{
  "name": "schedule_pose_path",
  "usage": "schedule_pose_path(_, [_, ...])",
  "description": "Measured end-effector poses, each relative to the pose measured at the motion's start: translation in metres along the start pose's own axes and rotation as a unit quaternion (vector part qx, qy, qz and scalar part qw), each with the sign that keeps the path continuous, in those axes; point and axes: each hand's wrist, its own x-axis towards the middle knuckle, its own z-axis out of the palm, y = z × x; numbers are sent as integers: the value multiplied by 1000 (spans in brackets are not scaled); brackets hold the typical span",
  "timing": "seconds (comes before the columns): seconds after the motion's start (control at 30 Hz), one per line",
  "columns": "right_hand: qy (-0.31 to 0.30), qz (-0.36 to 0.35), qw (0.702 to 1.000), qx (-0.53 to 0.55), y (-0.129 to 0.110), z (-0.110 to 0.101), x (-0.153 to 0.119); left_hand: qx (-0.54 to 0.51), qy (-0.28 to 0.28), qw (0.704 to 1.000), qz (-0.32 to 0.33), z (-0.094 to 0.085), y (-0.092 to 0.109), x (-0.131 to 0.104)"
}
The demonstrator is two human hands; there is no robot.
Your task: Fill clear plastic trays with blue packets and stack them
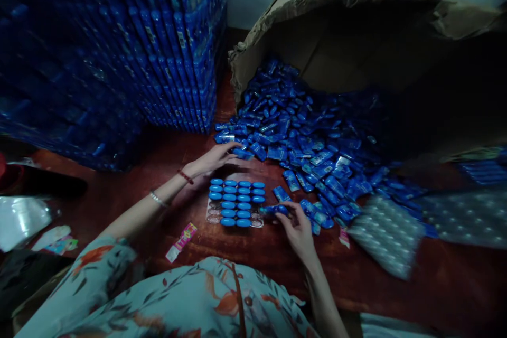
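Note:
A clear plastic tray (209, 212) lies on the red-brown table, with rows of glossy blue oval pieces (236, 198) in it. Some cavities in its lower left and lower right corners hold no blue piece. My right hand (298, 227) pinches a small blue packet (275, 210) at the tray's right edge. Beyond the tray, my left hand (222, 156) reaches to the near edge of the heap of blue packets (301, 127), its fingers closed at a blue packet (242, 153).
Tall stacks of blue packs (170, 53) rise at the left. A torn cardboard box (317, 63) stands open behind the heap. Clear moulded trays (388, 235) lie at the right. A pink strip (181, 243) lies near the table's front; a dark red cylinder (35, 182) is at far left.

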Motion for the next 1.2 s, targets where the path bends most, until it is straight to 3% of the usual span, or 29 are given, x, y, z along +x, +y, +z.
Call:
schedule_pose_path(0.07, [1, -78, 995, -65, -2, 7, -7, -44, 100, 992, -69, -14, 3, -33])
schedule_pose_path(0.17, [-63, -183, 963, -187, -9, 10, -5, -61, 262, 952, -144, -24, 13, -84])
schedule_pose_path(0.23, [-122, -224, 925, -283, -19, 8, 2, -61, 320, 928, -184, -23, 22, -119])
schedule_pose_path(0.3, [-168, -247, 878, -375, -32, 5, 11, -65, 327, 918, -217, -14, 30, -149])
schedule_pose_path(0.4, [-241, -254, 815, -461, -52, 7, 24, -64, 293, 925, -234, 9, 42, -178])
schedule_pose_path(0.53, [-310, -242, 772, -499, -68, 17, 34, -14, 244, 953, -178, 41, 49, -182])
schedule_pose_path(0.63, [-305, -230, 786, -486, -68, 18, 34, 45, 204, 972, -111, 50, 50, -173])
schedule_pose_path(0.77, [-255, -238, 806, -478, -53, 14, 27, 142, 95, 983, -66, 45, 55, -163])
schedule_pose_path(1.03, [-103, -269, 831, -476, -24, 27, 10, 271, -93, 958, 11, 36, 62, -133])
schedule_pose_path(1.1, [-86, -273, 839, -464, -23, 30, 5, 292, -112, 950, 19, 37, 60, -130])
schedule_pose_path(1.2, [-60, -271, 855, -439, -22, 27, 2, 318, -86, 944, 31, 39, 55, -136])
